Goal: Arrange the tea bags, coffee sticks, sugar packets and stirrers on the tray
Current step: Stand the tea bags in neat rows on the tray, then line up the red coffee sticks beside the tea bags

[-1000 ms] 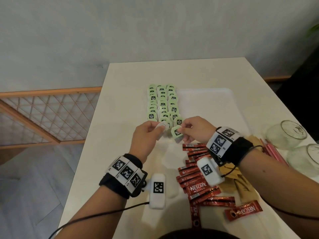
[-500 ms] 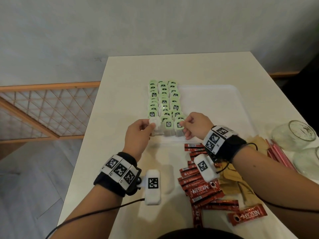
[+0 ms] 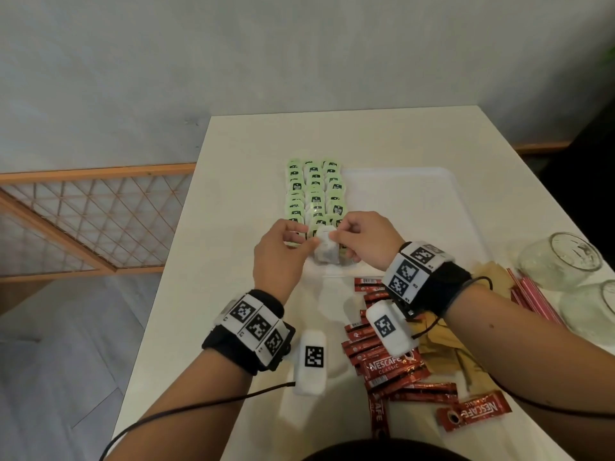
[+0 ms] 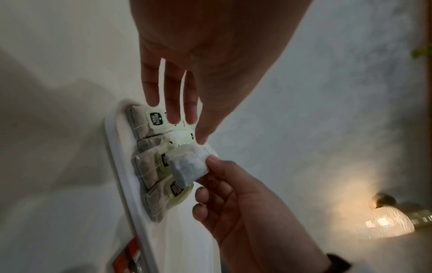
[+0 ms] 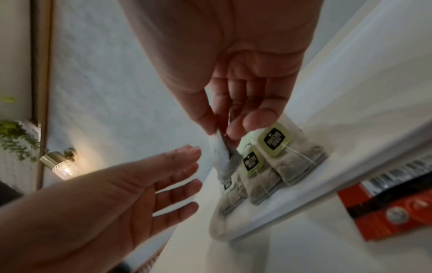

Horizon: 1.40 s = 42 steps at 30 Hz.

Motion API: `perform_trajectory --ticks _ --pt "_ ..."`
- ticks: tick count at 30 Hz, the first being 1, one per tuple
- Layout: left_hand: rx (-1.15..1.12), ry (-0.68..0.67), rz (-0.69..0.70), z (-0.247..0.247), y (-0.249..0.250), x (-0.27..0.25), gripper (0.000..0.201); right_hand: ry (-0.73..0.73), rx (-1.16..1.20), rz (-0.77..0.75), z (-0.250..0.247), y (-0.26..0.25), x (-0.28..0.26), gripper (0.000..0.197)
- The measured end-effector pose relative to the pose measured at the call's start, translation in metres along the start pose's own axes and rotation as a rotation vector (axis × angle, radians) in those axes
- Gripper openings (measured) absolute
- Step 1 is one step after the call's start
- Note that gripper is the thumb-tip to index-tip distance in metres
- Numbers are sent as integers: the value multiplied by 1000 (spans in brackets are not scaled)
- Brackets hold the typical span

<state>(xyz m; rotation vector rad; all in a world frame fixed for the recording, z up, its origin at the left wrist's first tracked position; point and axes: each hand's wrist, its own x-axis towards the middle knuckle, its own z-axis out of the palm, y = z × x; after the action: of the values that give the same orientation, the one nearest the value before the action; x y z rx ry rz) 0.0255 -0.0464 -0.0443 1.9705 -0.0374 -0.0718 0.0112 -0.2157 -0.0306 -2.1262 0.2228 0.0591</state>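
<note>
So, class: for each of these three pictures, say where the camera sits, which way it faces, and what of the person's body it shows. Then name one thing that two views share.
Head view: worn on the head, looks forward and down at the table; shows both forearms, left hand, right hand.
Left wrist view: on the left wrist, looks along the open fingers towards the tray.
Right wrist view: on the right wrist, looks along the thumb and finger that pinch a tea bag.
Shared: both wrist views show that tea bag and both hands.
</note>
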Motion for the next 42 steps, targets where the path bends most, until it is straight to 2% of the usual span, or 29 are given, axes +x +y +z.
perform_trajectory --ticks 3,6,8,10,13,18,21,26,28,30,33,37,40,42 --pt "111 -81 35 3 7 -6 24 34 -49 -25 3 -3 -2 14" --pt "108 -169 19 7 11 -12 33 38 -84 -70 9 -9 -7 15" --pt "99 -154 28 7 9 -13 23 20 -89 -75 9 -11 -9 21" --pt "105 -114 46 5 3 -11 10 -66 -11 -40 8 -9 -11 26" --pt "87 -58 -9 -3 -9 -4 15 -122 79 22 2 0 -14 21" --pt "-3 -53 -160 -9 -26 7 12 -30 10 124 -12 20 -14 11" --pt "8 -63 -178 -8 -32 12 13 47 3 191 -18 30 -10 9" --pt "179 -52 -114 -12 -37 20 16 99 -13 275 -17 37 -2 10" --pt "216 -52 -60 -15 -35 19 20 105 4 307 -15 36 0 16" --pt "271 -113 -21 -17 -34 18 27 79 19 344 -13 35 0 20" --pt "385 -249 2 -18 -35 19 24 40 29 362 -7 34 1 16" --pt "476 -285 27 -16 -28 18 22 14 102 354 -5 33 -1 16" --pt "563 -284 146 -12 -16 9 19 97 87 298 -18 35 -19 14" --pt "581 -365 292 -9 -9 -2 20 126 67 237 -30 38 -39 13"
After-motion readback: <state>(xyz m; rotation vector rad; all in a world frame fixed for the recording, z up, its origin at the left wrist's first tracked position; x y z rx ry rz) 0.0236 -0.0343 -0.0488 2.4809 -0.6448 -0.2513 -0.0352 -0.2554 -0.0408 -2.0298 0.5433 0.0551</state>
